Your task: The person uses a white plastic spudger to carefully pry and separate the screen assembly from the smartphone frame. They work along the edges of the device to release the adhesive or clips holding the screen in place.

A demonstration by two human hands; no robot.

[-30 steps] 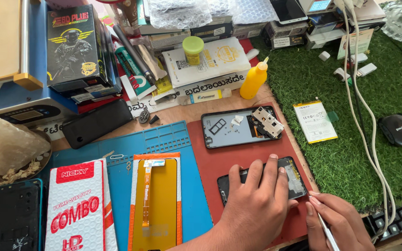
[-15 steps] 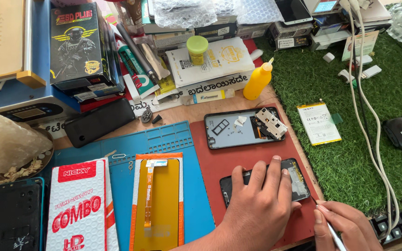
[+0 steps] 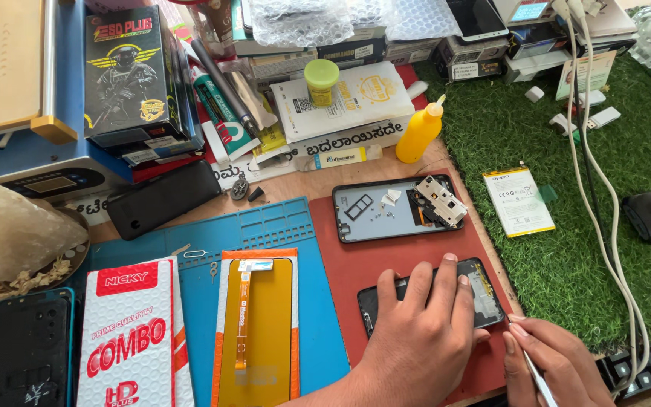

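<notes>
While pressing down: left hand (image 3: 416, 332) flat on phone (image 3: 484, 290), fingers spread.
Right hand (image 3: 555, 365): grips thin tool (image 3: 538, 380) — shifted slightly right.

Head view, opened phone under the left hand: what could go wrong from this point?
1. The left hand presses flat on the opened phone while the right hand brings a thin metal tool to its edge; a slip could scratch exposed parts.
2. Tiny loose parts lie in the back housing nearby; a bump may scatter them.
</notes>
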